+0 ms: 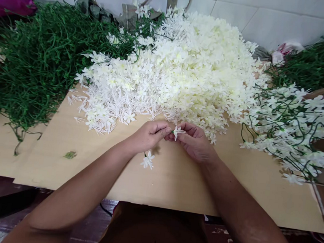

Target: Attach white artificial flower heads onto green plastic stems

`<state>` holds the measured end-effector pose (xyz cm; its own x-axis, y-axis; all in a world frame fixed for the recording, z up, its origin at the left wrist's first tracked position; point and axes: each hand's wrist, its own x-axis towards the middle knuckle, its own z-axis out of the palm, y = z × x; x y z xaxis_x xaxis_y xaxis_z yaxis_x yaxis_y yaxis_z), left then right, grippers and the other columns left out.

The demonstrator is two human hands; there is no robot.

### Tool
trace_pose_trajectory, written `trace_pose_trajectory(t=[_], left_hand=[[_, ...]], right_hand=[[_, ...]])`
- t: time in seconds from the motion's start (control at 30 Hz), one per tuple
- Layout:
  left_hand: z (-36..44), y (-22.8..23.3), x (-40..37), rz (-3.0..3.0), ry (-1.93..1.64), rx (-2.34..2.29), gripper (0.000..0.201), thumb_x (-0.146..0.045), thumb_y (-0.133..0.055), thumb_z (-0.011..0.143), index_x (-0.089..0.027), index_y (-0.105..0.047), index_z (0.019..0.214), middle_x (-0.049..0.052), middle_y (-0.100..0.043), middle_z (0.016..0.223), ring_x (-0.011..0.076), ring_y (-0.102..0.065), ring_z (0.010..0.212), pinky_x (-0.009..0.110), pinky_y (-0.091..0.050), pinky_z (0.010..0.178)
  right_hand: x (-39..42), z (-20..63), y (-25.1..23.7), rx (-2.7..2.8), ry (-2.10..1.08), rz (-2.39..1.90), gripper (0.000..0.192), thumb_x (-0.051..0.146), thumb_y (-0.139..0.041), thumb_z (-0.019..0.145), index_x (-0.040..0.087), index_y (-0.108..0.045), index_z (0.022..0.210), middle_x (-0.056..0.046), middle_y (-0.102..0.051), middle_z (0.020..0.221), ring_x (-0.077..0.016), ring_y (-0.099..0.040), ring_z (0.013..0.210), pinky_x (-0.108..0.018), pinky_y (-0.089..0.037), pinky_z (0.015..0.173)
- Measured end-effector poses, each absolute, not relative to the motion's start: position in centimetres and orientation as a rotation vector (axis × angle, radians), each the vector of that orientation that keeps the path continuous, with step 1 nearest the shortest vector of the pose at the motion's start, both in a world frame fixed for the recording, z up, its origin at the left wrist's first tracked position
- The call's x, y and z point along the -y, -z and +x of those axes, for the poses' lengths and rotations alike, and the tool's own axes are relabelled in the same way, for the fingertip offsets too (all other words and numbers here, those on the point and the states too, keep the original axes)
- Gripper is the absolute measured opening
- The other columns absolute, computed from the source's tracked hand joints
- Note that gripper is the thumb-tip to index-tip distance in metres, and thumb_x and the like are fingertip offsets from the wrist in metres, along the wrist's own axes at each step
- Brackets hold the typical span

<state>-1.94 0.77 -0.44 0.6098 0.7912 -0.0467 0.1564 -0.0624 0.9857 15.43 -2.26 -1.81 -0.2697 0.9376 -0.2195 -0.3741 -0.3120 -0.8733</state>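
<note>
My left hand [150, 135] is closed, thumb against fingers, around a green plastic stem that is mostly hidden in the grip. Below that hand hangs a white artificial flower [148, 161], joined to a short bit of green stem. Between my two hands a second white artificial flower [176, 133] points to the right, its base against the green tip at my left fingertips. My right hand [196, 143] pinches this flower with thumb and fingers. Just beyond both hands lies a large heap of loose white flowers [201, 71] with thin white stamens.
Green plastic stems [39, 56] are piled at the left, and more stems [322, 62] at the back right. Stems with white flowers [295, 130] lie on the right. A small green scrap [69, 154] rests on the tan board [96, 180]. A tiled wall [233, 6] stands behind.
</note>
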Motion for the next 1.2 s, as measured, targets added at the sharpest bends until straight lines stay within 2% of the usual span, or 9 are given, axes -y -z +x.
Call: trace_pose_trajectory(t=[0.27, 0.6, 0.87, 1.2], left_hand=[[-2.0, 0.3, -0.8, 1.584, -0.616, -0.803, 0.046, -0.059, -0.05, 0.086, -0.017, -0.056, 0.067, 0.002, -0.057, 0.067, 0.0123, -0.053, 0.067, 0.025, -0.044, 0.067], [-2.0, 0.3, -0.8, 1.615, -0.619, -0.794, 0.047, -0.057, -0.049, 0.087, -0.017, -0.056, 0.065, 0.001, -0.054, 0.062, 0.012, -0.051, 0.063, 0.025, -0.043, 0.061], [-1.8, 1.0, -0.8, 1.593, -0.625, -0.739, 0.046, -0.054, -0.046, 0.091, -0.015, -0.061, 0.074, 0.006, -0.064, 0.077, 0.0164, -0.061, 0.076, 0.03, -0.049, 0.075], [-1.4, 1.0, -0.8, 1.581, -0.684, -0.68, 0.05, -0.06, -0.049, 0.088, -0.016, -0.057, 0.067, 0.003, -0.061, 0.069, 0.013, -0.058, 0.068, 0.025, -0.047, 0.066]], right_hand=[[2.2, 15.7, 1.7, 0.874, -1.787, -0.929, 0.025, 0.037, -0.086, 0.062, 0.022, -0.069, 0.074, 0.002, -0.071, 0.069, -0.0128, -0.066, 0.064, -0.031, -0.057, 0.075], [2.1, 15.5, 1.7, 0.872, -1.768, -0.96, 0.029, 0.038, -0.087, 0.059, 0.02, -0.065, 0.068, 0.003, -0.067, 0.065, -0.0118, -0.063, 0.064, -0.03, -0.056, 0.071], [1.7, 15.5, 1.7, 0.827, -1.813, -0.984, 0.031, 0.033, -0.089, 0.055, 0.018, -0.062, 0.063, 0.003, -0.066, 0.06, -0.0105, -0.062, 0.06, -0.028, -0.055, 0.067], [1.1, 16.0, 1.3, 0.814, -1.966, -1.03, 0.032, 0.028, -0.09, 0.05, 0.017, -0.062, 0.058, 0.002, -0.068, 0.06, -0.0116, -0.066, 0.06, -0.028, -0.055, 0.067]])
